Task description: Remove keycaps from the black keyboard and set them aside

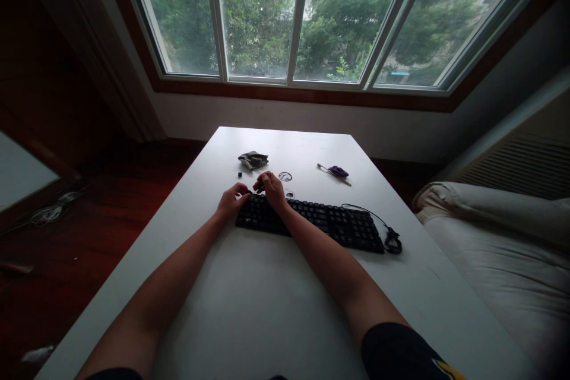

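Note:
A black keyboard (338,222) lies at a slant on the white table. My left hand (232,199) is at its far left corner, with curled fingers and thumb closed on that edge. Above the left part of the keys is my right hand (272,189), its fingers bent together in a pinch. Something small and dark shows by those fingertips, too small to name. Just beyond my hands sits a small black cube-like piece, perhaps a keycap (240,174). The right forearm hides part of the keys.
On the white table (267,297), a crumpled grey cloth (253,160) lies at the back, near a round clear piece (285,176). Farther right are a purple item (338,171) and a thin stick. The coiled cable (392,241) rests beside the keyboard. A sofa (499,249) stands right.

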The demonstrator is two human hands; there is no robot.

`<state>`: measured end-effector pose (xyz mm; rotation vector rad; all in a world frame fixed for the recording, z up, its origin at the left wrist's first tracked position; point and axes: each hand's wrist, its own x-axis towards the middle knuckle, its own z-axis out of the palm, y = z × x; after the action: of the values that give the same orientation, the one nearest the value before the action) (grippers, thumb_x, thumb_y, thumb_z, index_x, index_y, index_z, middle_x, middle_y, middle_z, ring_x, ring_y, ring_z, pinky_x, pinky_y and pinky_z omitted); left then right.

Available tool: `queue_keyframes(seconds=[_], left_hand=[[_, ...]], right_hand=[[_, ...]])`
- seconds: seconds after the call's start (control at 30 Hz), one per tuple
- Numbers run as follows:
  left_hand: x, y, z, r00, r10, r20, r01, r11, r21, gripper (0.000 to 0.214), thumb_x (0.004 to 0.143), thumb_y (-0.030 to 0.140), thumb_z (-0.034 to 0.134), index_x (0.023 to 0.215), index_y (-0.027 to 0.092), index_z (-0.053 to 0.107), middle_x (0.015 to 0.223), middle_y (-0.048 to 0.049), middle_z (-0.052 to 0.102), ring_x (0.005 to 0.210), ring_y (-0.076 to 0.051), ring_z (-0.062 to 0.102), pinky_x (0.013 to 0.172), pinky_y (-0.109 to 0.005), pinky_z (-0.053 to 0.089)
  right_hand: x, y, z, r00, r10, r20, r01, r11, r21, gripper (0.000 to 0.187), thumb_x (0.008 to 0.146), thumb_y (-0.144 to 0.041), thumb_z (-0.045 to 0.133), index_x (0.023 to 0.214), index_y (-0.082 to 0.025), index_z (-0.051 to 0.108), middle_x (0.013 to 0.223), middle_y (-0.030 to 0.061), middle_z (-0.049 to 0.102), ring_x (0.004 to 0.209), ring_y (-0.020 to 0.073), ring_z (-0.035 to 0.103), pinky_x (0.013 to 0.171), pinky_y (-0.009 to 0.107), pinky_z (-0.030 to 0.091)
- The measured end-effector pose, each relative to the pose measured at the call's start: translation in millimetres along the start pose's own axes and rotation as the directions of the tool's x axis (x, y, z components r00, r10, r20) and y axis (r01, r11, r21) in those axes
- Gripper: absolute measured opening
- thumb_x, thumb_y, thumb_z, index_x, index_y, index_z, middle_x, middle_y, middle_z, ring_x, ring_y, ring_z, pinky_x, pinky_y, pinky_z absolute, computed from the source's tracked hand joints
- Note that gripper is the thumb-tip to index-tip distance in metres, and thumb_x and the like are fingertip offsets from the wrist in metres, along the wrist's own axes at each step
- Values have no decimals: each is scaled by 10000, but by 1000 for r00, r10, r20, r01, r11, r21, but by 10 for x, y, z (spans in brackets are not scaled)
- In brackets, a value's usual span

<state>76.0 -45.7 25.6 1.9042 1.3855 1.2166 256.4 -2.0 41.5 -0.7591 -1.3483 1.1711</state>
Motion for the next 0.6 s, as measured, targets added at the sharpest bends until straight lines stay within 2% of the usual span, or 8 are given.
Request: queue_keyframes(seconds=[0.6], left_hand=[[8, -12, -6, 1000, -1, -10, 1, 1000, -1, 156, 853, 274, 608, 993, 226, 656, 965, -14, 729, 844, -178, 674, 802, -334, 524]], right_hand=[[-3, 1, -1, 1000, -9, -21, 8, 999, -45, 325, 963, -504, 486, 869, -211, 590, 698, 20, 712, 565, 144, 652, 546, 253, 545]])
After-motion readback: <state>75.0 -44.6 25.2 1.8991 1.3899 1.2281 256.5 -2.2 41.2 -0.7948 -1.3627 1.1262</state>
